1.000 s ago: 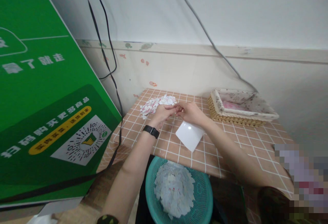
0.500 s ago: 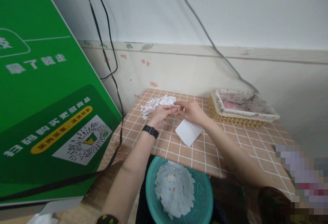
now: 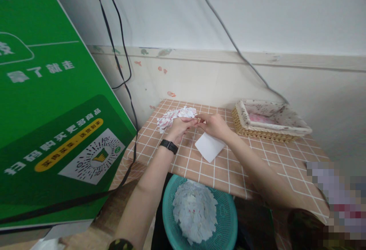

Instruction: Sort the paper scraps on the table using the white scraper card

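My left hand (image 3: 181, 126), with a black band on its wrist, and my right hand (image 3: 214, 125) meet fingertip to fingertip above the table. Both are closed in a pinch. What lies between the fingers is too small and too hidden to make out. Just behind my left hand spreads a heap of small white paper scraps (image 3: 173, 117) with reddish marks. A white square sheet of paper (image 3: 209, 149) lies flat under my right wrist, partly covered by it.
Below the table edge stands a teal plastic basket (image 3: 168, 208) full of pale scraps (image 3: 196, 212). A cloth-lined wicker basket (image 3: 268, 133) sits on the checked tablecloth (image 3: 251, 158) at the right. The left side is taken by a green sign (image 3: 57, 101), with black cables (image 3: 130, 93) hanging beside it.
My right fingers have drawn slightly closer to my left fingertips. The white sheet has shifted very slightly left. Everything else stays as it was.
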